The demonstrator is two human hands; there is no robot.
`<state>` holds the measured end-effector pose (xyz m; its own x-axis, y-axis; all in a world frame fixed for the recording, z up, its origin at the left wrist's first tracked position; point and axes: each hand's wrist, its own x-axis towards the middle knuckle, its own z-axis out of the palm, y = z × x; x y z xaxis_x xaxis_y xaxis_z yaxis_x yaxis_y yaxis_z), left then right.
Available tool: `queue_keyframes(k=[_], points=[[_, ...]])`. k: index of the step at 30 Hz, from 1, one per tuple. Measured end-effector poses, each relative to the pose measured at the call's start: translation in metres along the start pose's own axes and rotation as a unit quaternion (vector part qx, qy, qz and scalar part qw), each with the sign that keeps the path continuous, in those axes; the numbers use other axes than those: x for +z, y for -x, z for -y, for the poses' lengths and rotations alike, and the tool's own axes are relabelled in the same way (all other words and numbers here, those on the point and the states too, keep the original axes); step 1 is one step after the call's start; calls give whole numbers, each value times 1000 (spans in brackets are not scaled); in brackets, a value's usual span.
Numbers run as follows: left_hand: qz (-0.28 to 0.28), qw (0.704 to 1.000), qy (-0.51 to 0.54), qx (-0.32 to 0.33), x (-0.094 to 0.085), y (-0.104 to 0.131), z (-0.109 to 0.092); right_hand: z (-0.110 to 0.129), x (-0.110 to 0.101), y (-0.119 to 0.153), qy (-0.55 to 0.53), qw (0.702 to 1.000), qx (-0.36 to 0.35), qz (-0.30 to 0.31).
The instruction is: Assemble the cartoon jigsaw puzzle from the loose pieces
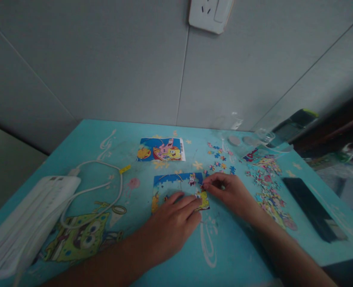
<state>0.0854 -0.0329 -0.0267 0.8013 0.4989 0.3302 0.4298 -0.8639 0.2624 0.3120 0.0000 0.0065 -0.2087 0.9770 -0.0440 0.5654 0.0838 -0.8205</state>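
A partly assembled cartoon jigsaw puzzle (168,181) lies on the table, its blue upper border joined and its middle pale. My left hand (178,213) rests over its lower part with fingers stretched out, hiding that area. At the puzzle's right edge, my right hand (224,189) pinches a small jigsaw piece (205,185) between thumb and forefinger. Several loose pieces (217,154) are spread just beyond that hand. Above the puzzle lies a printed reference picture (161,150) with matching cartoon figures.
A heap of mixed jigsaw pieces (267,179) lies to the right, beside a dark phone-like slab (312,209). At left are a white power strip (32,223) and its looped cable (121,187). A clear plastic container (264,136) stands at the back right, near the wall.
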Motion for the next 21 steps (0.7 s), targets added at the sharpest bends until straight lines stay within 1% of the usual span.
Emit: queue_keyframes(k=[2, 6, 8, 11, 14, 17, 21], points=[[-3, 1000, -2, -1, 1, 0, 0, 1, 2, 0, 3, 1000, -7, 4], [-8, 1000, -3, 1, 3, 1, 0, 2, 9, 0, 0, 999, -43, 10], [-4, 1000, -5, 1, 3, 1, 0, 2, 12, 0, -2, 999, -42, 19], [1, 1000, -10, 2, 3, 1, 0, 0, 14, 0, 29, 999, -29, 20], [7, 1000, -15, 2, 3, 1, 0, -3, 13, 0, 71, 997, -36, 14], [6, 1000, -20, 1, 3, 2, 0, -3, 12, -1, 100, 994, -50, 6], [-3, 1000, -20, -3, 4, 2, -1, -2, 11, -3, 121, 989, -85, -2]])
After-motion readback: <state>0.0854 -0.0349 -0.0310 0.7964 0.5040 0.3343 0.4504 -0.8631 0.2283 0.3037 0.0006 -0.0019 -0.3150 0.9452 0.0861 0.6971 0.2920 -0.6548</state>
